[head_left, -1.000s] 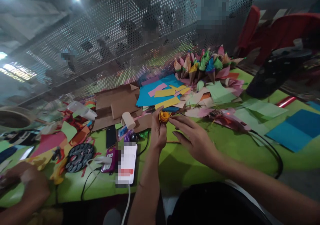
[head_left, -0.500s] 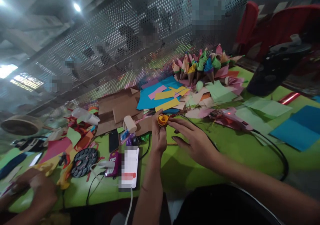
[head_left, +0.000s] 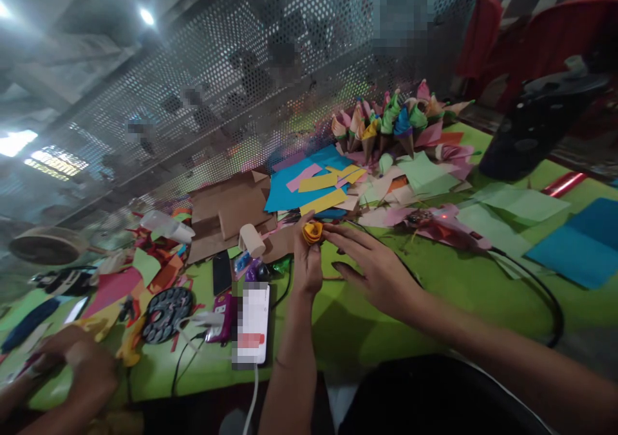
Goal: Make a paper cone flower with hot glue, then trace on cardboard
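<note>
"Hands?"
"Left hand [head_left: 308, 269] pinching yellow paper rosette [head_left: 313, 231] over green table [head_left: 483, 287]; right hand [head_left: 383, 262] fingers straight, slightly spread, tips at its edge."
"Beyond?"
"Yellow strip [head_left: 317, 182] on blue sheet [head_left: 282, 192], then paper cones [head_left: 402, 124] near perforated panel [head_left: 222, 139]."

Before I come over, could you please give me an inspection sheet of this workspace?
Surface: green tabletop, partly covered with coloured paper.
Job's things: yellow paper flower in hand; yellow paper strips farther back; colourful paper cones grouped at the rear.
Clutter: lit phone, dark cup.
Hands: left hand holds the flower; right hand has fingers extended beside it, contact unclear.
Cables: white cable runs from the phone past the near edge; black cable curves at right.
Surroundings: perforated screen behind; another person's hand at left.
</note>
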Demonstrator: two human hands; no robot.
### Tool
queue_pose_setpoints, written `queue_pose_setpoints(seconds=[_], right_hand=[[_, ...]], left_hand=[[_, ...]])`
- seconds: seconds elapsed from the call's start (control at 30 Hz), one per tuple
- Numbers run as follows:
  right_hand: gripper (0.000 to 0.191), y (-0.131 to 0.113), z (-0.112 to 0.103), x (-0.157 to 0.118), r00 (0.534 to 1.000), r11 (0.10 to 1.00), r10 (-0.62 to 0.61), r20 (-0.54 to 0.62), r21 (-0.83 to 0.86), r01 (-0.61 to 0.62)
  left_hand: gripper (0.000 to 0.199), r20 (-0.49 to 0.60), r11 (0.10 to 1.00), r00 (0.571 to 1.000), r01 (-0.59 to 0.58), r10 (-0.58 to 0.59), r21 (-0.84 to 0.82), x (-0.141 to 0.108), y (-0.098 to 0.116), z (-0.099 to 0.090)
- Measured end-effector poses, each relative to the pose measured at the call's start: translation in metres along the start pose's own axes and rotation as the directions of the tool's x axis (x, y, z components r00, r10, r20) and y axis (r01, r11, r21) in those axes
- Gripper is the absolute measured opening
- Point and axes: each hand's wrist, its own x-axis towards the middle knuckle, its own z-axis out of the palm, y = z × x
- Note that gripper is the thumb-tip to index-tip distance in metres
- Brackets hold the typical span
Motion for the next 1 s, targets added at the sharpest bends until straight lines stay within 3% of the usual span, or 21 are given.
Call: queue_pose_setpoints(seconds=[0.23,0.67,0.83,1.0], right_hand=[[0.055,0.001,0.0,0.0,1.0,1.0,0.019,0.014,0.006,-0.019],[0.054,0.005,-0.005,0.006,0.997,0.998,0.058,0.042,0.036,-0.06],[0.053,0.01,-0.011,0.016,0.994,0.986,0.102,0.039,0.129,-0.106],[0.045,0.012,-0.016,0.02,0.997,0.987,0.08,-0.005,0.137,-0.079]], left_hand=[[0.05,-0.01,0.999,0.999,-0.046,0.045,-0.009,-0.001,-0.001,0.0],[0.049,-0.019,1.0,1.0,-0.022,0.022,0.004,0.0,0.005,0.0],[0.053,-0.003,1.0,1.0,-0.014,0.014,0.012,0.0,0.009,0.0],[0.053,-0.032,0.999,0.999,-0.023,0.022,-0.026,0.001,0.013,0.003]])
